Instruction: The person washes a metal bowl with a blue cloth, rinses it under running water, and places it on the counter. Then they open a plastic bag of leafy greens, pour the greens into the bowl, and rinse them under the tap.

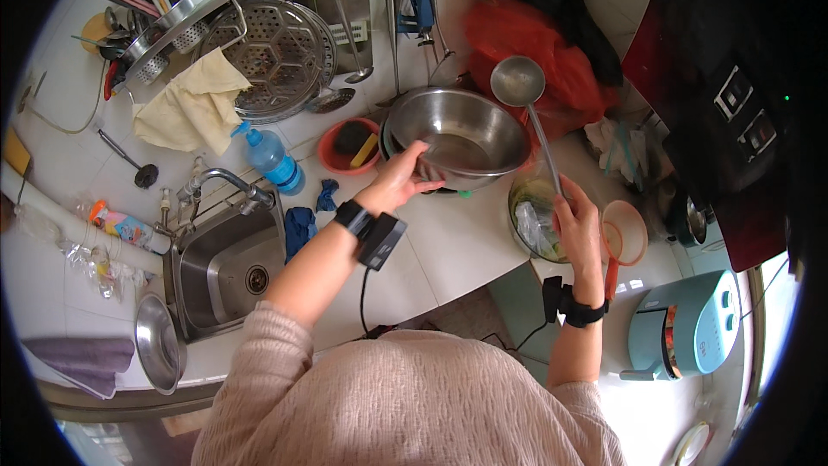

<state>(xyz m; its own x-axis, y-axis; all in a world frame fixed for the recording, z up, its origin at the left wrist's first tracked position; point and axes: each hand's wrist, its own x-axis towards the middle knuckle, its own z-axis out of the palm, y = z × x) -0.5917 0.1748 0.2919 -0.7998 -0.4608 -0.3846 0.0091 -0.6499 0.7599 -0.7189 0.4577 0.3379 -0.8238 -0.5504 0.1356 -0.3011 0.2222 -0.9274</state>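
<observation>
My right hand (576, 226) grips the handle of a metal ladle (517, 81), its bowl raised in front of a red plastic bag (530, 32). Under and beside that hand is a glass bowl (517, 233) holding something green and a clear plastic bag. My left hand (404, 178) is at the near left side of a large stainless steel basin (488, 123), thumb at the rim and fingers spread along the outer wall; whether it bears the basin's weight, I cannot tell. The basin sits over other bowls, mostly hidden.
Left lies a steel sink (226, 272) with a faucet (223, 175), a blue pump bottle (275, 162) beside it. A red bowl (333, 155) holds a scrubber. Right of the glass bowl are an orange-rimmed strainer (624, 233) and a blue air fryer (679, 323). Utensils hang along the back wall.
</observation>
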